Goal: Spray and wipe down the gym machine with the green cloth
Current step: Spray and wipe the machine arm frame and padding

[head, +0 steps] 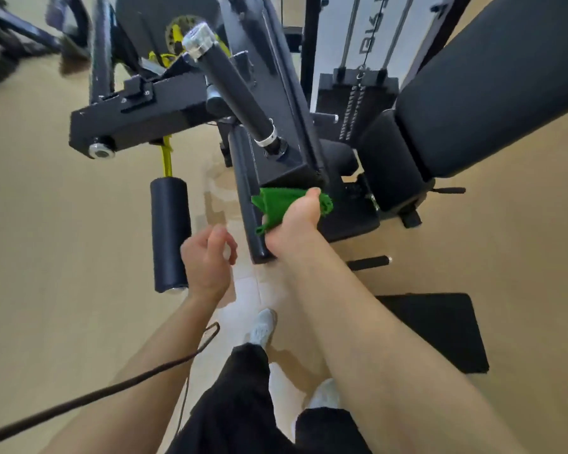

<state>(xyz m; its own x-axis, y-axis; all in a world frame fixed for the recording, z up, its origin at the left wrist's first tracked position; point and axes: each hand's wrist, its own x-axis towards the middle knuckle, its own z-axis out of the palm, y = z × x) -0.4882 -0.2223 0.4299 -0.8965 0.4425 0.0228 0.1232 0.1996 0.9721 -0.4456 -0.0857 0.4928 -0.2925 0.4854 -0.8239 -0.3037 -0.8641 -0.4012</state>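
The green cloth (286, 204) is gripped, bunched, in the right hand (295, 227), seemingly pressed to the gym machine (282, 152) at two o'clock from the empty, loosely curled left hand (207, 257), where a dangling corner could be snagged on the frame's edge.

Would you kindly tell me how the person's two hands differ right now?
The right hand grips the green cloth; the left hand holds nothing, fingers loosely curled. The right hand reaches the gym machine's black bar; the left hand hangs short of it. Both are bare.
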